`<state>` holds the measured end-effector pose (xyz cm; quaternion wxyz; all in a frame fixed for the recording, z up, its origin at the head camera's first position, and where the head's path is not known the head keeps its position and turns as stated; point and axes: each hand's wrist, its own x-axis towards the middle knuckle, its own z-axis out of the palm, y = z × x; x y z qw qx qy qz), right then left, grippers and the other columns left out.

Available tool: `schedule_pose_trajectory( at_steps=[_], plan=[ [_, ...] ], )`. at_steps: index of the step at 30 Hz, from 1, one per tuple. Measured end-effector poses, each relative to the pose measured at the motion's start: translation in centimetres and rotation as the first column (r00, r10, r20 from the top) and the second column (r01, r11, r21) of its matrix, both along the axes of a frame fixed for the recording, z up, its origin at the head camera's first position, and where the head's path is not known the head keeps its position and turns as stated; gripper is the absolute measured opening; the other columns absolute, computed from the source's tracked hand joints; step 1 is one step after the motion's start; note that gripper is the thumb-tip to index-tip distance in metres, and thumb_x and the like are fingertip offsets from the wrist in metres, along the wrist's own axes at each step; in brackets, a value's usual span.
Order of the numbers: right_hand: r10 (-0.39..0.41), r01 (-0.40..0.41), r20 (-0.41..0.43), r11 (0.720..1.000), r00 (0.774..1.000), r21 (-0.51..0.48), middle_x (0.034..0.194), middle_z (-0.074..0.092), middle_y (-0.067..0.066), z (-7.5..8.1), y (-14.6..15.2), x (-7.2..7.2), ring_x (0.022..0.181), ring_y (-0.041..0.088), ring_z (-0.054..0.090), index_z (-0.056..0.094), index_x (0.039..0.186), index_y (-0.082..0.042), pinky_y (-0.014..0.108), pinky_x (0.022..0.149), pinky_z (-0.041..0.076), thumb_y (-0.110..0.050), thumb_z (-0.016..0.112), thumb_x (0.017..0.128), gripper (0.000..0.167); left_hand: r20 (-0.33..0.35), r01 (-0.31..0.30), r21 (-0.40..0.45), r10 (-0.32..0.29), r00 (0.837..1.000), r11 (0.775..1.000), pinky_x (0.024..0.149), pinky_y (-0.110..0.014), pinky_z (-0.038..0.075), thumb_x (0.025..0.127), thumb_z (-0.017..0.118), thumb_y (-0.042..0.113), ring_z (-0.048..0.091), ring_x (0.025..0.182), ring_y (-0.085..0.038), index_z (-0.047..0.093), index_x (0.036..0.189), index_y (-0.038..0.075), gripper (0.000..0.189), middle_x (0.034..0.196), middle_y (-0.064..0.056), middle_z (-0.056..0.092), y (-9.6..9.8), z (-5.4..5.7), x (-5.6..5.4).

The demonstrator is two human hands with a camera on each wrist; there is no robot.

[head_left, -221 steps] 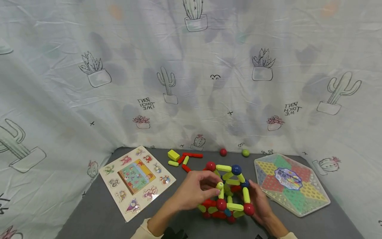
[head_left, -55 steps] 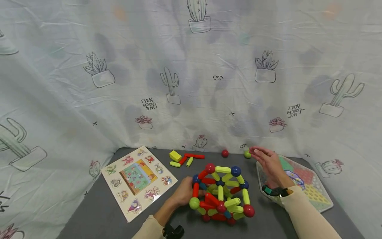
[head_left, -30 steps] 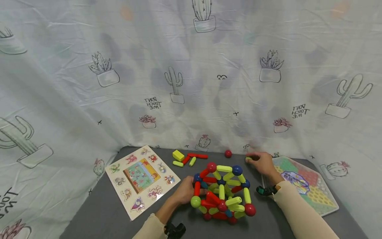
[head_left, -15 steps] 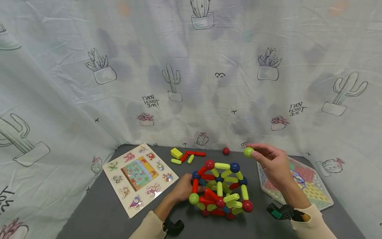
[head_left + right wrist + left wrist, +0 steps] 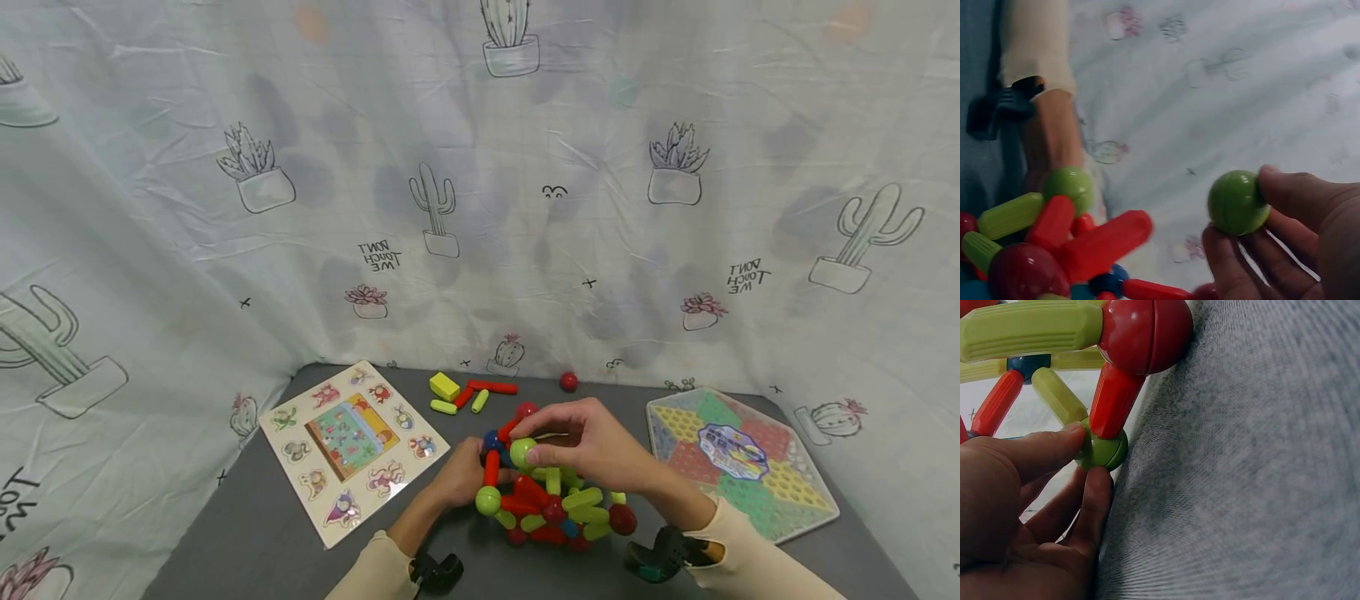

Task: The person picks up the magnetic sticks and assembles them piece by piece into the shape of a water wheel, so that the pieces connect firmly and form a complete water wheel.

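Note:
A ball-and-stick toy frame (image 5: 553,509) of red and yellow-green rods with red, blue and green balls stands on the table in the head view. My left hand (image 5: 459,473) is at its left side, partly hidden behind the rods. In the left wrist view, its thumb and fingers pinch a low green ball (image 5: 1102,450) of the frame. With thumb and fingertips my right hand (image 5: 1285,231) pinches a loose green ball (image 5: 1238,202), apart from the frame's red rod (image 5: 1110,245) in the right wrist view. In the head view this ball overlaps the frame's upper left part.
Loose red and yellow-green rods (image 5: 492,387) lie at the back with a yellow block (image 5: 444,386). A red ball (image 5: 568,382) rests near the curtain. A picture puzzle board (image 5: 420,423) lies left, a hexagonal game board (image 5: 693,407) right.
My right hand reached to the back, picked up the loose green ball and brought it left and nearer, over the frame. In recent frames my left hand has stayed at the frame's left side.

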<state>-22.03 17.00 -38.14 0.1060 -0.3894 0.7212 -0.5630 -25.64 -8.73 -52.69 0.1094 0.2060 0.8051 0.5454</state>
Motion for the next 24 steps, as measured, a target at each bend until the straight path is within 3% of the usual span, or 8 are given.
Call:
schedule_pose_trajectory(
  at_steps=[5,14,19,24],
  plan=[
    [0.042,-0.037,-0.03,0.989,0.999,0.141,0.119,0.081,0.008,-0.6,-1.4,-0.2,0.105,0.019,0.08,0.08,0.126,-0.006,0.034,0.09,0.066,-0.015,0.077,0.104,0.024,0.006,0.004,0.008,-0.004,1.0,1.0,0.075,-0.02,0.057,0.097,0.08,0.018,0.064,0.075,-0.008,0.078,0.102,0.005,0.014,0.081,0.005,0.07,-0.3,-0.7,-0.3],
    [0.022,0.001,-0.09,0.969,0.996,0.246,0.116,0.081,0.001,-1.4,-2.1,-0.3,0.1,0.011,0.078,0.08,0.125,-0.009,0.03,0.088,0.064,-0.025,0.08,0.102,0.027,0.004,-0.01,0.006,0.01,1.0,1.0,0.072,-0.019,0.054,0.1,0.076,0.009,0.061,0.075,-0.009,0.078,0.106,0.001,0.01,0.086,0.001,0.071,-0.1,0.1,0.3],
    [-0.006,0.029,-0.099,0.972,0.995,0.231,0.123,0.081,0.006,-1.1,-1.3,0.0,0.109,0.015,0.079,0.079,0.13,-0.014,0.032,0.096,0.064,-0.025,0.079,0.103,0.029,0.001,-0.008,0.002,0.008,1.0,1.0,0.074,-0.019,0.054,0.099,0.077,0.008,0.062,0.076,-0.009,0.078,0.106,0.0,0.011,0.086,0.001,0.072,-0.1,0.2,0.3],
    [-0.039,0.049,-0.089,0.992,0.995,0.112,0.127,0.079,0.016,-0.1,1.5,0.6,0.11,0.022,0.08,0.078,0.132,-0.011,0.034,0.093,0.065,-0.01,0.073,0.106,0.027,-0.034,0.0,-0.014,0.0,0.999,1.0,0.076,-0.021,0.053,0.098,0.078,0.011,0.06,0.077,-0.005,0.081,0.106,0.001,0.013,0.084,0.004,0.072,-0.2,0.1,0.3]
  ],
)
